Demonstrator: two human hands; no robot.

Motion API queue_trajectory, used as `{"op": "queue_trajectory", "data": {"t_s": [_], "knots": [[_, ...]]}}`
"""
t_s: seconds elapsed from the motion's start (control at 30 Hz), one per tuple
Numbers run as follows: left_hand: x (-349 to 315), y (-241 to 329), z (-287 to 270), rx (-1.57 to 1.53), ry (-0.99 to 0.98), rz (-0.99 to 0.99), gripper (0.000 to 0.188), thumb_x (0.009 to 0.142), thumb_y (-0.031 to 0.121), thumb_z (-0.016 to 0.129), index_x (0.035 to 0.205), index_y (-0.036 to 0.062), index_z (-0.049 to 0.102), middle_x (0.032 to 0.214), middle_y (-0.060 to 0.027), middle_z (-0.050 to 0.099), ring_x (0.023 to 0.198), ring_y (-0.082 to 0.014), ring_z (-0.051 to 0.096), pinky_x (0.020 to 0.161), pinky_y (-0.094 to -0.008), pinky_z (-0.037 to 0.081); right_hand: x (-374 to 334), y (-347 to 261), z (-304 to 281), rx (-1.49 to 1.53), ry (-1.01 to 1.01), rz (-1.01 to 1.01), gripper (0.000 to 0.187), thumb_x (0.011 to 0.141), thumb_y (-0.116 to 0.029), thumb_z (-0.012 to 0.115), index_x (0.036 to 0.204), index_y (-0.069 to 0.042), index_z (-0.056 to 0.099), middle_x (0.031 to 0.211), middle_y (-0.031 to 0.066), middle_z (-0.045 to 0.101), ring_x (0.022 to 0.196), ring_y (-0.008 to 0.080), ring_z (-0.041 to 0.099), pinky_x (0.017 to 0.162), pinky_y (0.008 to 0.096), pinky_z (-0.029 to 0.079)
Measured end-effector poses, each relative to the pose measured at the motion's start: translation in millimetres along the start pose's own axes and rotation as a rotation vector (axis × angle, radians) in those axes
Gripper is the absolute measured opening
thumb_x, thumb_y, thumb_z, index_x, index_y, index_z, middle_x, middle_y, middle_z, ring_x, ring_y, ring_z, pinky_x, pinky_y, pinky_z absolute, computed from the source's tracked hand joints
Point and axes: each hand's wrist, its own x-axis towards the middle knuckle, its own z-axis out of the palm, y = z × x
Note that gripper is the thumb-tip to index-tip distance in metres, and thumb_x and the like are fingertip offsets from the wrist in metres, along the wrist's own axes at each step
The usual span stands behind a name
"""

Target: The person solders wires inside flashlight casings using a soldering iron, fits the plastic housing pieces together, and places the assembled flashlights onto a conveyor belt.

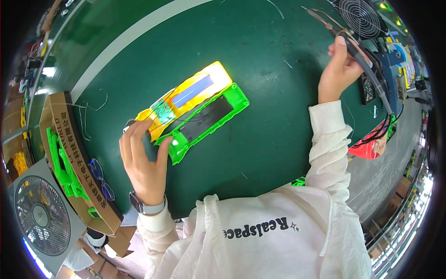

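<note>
A yellow plastic casing (188,101) lies slantwise on the green worktop, with a blue-violet strip, thin wires and a small green circuit board (163,112) in it. Alongside sits a bright green casing (207,122) with a black panel inside. My left hand (147,149) is closed about the near-left end of the yellow casing, its fingers on the outer side and its thumb beside the green casing's corner; the exact contact is partly hidden. Over at the upper right, away from both casings, my right hand (341,69) grips a soldering iron (357,55), whose thin tip points up and left.
On the left stand a cardboard box (81,158) of green plastic parts, blue-framed glasses (101,179) and a grey fan (42,215). A round black fan guard (360,17) is at the upper right. Black cables and a red container (371,146) lie by the right edge.
</note>
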Motion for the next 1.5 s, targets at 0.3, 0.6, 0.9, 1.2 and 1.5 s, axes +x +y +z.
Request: {"op": "queue_trajectory", "data": {"t_s": [0.3,0.6,0.9,1.2,1.5], "knots": [[0.7,5.3,1.7,0.044,0.09,-0.01,0.031,0.068,0.009,0.084,0.092,0.0042,0.065,0.1,-0.0075,0.056,0.085,-0.0271,0.058,0.078,-0.0385,0.047,-19.1,-21.0,-12.1,0.029,-0.101,0.142,0.037,0.088,-0.013,0.073,0.109,0.002,0.047,0.087,0.0094,0.062,0.071,0.0116,0.059,0.064,0.0239,0.049],[-0.5,6.3,0.4,0.32,0.11,0.046,0.026,0.069,0.025,0.084,0.082,0.0085,0.068,0.094,-0.0003,0.053,0.087,-0.0197,0.053,0.079,-0.0373,0.038,-36.8,-40.0,-17.8,0.043,-0.11,0.162,0.037,0.088,-0.014,0.073,0.108,0.003,0.047,0.088,0.0103,0.062,0.071,0.0118,0.059,0.065,0.0242,0.049],[-14.6,4.9,-2.6,0.36,0.112,0.064,0.024,0.072,0.027,0.083,0.079,0.0101,0.067,0.097,0.0004,0.053,0.092,-0.0207,0.052,0.085,-0.0391,0.034,-49.3,-53.1,-32.1,0.089,-0.085,0.176,0.036,0.089,-0.014,0.072,0.108,0.003,0.047,0.088,0.0101,0.061,0.071,0.0113,0.058,0.064,0.0239,0.049],[-18.3,-6.6,3.3,0.384,0.165,0.033,0.023,0.074,0.028,0.082,0.083,0.0105,0.069,0.099,0.0001,0.055,0.093,-0.0206,0.053,0.087,-0.0396,0.034,-49.2,-51.1,-28.2,0.093,-0.091,0.215,0.035,0.088,-0.014,0.073,0.108,0.001,0.048,0.084,0.0068,0.061,0.07,0.0096,0.058,0.061,0.0219,0.046],[-25.3,-2.3,1.3,0.37,0.159,0.051,0.026,0.076,0.03,0.081,0.089,0.0104,0.07,0.099,-0.0003,0.054,0.09,-0.0197,0.051,0.084,-0.0383,0.034,-45.1,-42.4,-31.6,0.133,-0.106,0.218,0.035,0.088,-0.016,0.074,0.107,-0.001,0.049,0.083,0.0069,0.061,0.07,0.0098,0.058,0.059,0.0213,0.047]]}}
